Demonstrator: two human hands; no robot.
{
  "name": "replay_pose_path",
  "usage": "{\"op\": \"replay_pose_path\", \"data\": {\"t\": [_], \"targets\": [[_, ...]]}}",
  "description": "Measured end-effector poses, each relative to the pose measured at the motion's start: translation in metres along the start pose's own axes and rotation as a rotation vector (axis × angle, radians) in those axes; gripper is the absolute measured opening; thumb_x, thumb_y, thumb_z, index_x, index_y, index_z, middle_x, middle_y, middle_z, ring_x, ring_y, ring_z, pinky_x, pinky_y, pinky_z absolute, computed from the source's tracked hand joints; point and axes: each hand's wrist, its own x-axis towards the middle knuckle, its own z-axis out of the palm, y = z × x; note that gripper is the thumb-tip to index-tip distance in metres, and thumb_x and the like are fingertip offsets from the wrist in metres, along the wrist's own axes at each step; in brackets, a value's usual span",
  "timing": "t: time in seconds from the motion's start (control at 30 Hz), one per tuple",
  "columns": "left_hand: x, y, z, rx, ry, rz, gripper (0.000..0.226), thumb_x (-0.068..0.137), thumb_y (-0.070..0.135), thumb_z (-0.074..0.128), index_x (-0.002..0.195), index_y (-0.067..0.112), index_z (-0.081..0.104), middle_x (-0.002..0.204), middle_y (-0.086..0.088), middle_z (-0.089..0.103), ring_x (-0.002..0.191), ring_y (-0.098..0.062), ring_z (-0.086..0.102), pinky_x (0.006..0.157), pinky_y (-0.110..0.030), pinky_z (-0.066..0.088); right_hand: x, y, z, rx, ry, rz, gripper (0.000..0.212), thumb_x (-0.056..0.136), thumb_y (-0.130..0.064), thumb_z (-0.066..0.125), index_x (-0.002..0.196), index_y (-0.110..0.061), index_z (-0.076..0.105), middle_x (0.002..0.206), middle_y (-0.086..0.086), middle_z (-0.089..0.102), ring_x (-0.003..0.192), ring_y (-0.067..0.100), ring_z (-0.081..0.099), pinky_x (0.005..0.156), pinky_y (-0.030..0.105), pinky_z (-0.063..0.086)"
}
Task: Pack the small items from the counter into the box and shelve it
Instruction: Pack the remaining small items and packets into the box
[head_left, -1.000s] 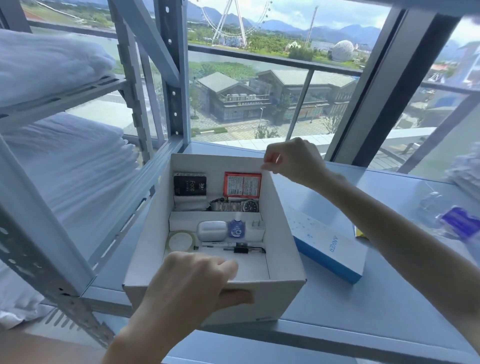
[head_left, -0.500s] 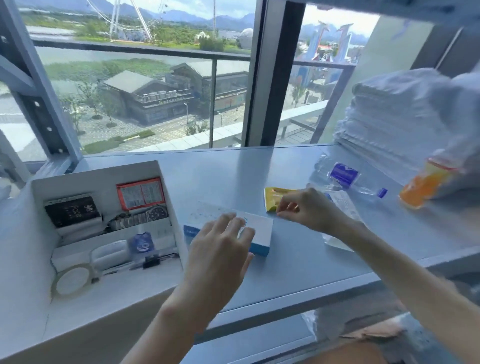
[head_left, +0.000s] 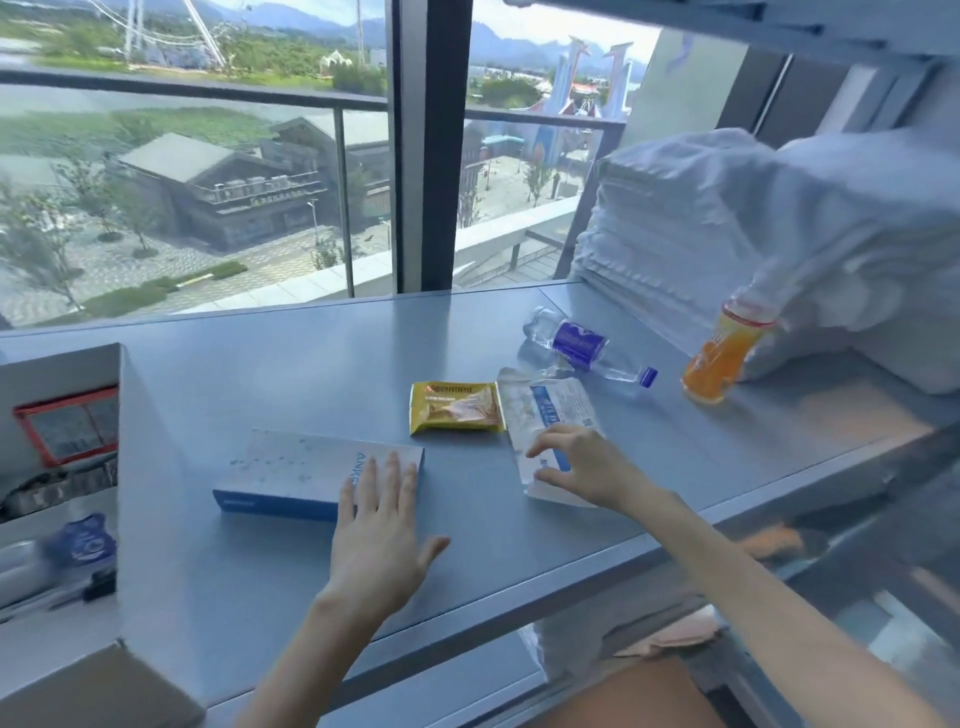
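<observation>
Folded white linens (head_left: 701, 218) at right, buildings (head_left: 223, 192) beyond the railing (head_left: 208, 92).

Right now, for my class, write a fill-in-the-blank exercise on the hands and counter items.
The left hand lies flat on the ____-and-white cardboard box.
The right hand pinches the clear plastic packet beside the ____ snack wrapper.
The clear water bottle with a blue label lies on its ____.
Missing words: blue, yellow, side.

The grey bench (head_left: 311, 374) carries an open white box (head_left: 150, 467) at its left end. A flat blue-and-white carton (head_left: 291, 467) lies near it, and a yellow packet (head_left: 456, 408) just beside a clear pouch (head_left: 540, 405). Farther right are a water bottle (head_left: 579, 345) on its side, a tilted orange bottle (head_left: 722, 358) and stacked white linen (head_left: 701, 223).
</observation>
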Motion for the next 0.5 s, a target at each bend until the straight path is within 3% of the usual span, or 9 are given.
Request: {"op": "replay_pose_path", "data": {"t": [0.13, 0.27, 0.37, 0.5], "targets": [[-0.006, 0.022, 0.007, -0.043, 0.04, -0.005, 0.084, 0.09, 0.063, 0.02, 0.141, 0.013, -0.025, 0.152, -0.01, -0.026, 0.139, -0.031, -0.023, 0.112, -0.044, -0.012, 0.02, 0.003, 0.009, 0.031, -0.018, -0.046, 0.023, 0.085, -0.014, 0.062, 0.107, -0.009, 0.066, 0.117, 0.004, 0.06, 0.108, 0.021, 0.055, 0.096, 0.027, 0.04], [-0.012, 0.047, 0.009, -0.2, 0.061, 0.145, 0.078, 0.091, 0.061, 0.021, 0.144, 0.02, -0.019, 0.151, -0.001, -0.027, 0.134, -0.017, -0.032, 0.112, -0.034, -0.017, 0.04, 0.003, 0.016, 0.074, -0.029, -0.091, 0.027, 0.09, 0.001, 0.048, 0.109, -0.006, 0.066, 0.123, 0.006, 0.058, 0.113, 0.022, 0.054, 0.099, 0.023, 0.035], [-0.006, 0.04, 0.0, -0.414, 0.152, 0.19, 0.069, 0.093, 0.056, 0.028, 0.148, 0.023, 0.002, 0.154, 0.009, -0.012, 0.132, -0.002, -0.031, 0.109, -0.02, -0.013, 0.055, 0.004, 0.01, 0.095, -0.04, -0.097, 0.028, 0.092, -0.002, 0.046, 0.111, -0.007, 0.065, 0.123, 0.007, 0.059, 0.113, 0.023, 0.054, 0.098, 0.026, 0.038], [0.016, -0.001, -0.014, -0.487, 0.317, 0.028, 0.057, 0.096, 0.046, 0.028, 0.146, 0.02, 0.023, 0.154, 0.008, 0.017, 0.14, -0.003, -0.011, 0.114, -0.025, -0.003, 0.06, -0.002, 0.01, 0.146, -0.126, -0.172, 0.026, 0.093, -0.025, 0.055, 0.115, -0.013, 0.064, 0.119, 0.002, 0.061, 0.11, 0.016, 0.054, 0.092, 0.019, 0.035]]}}
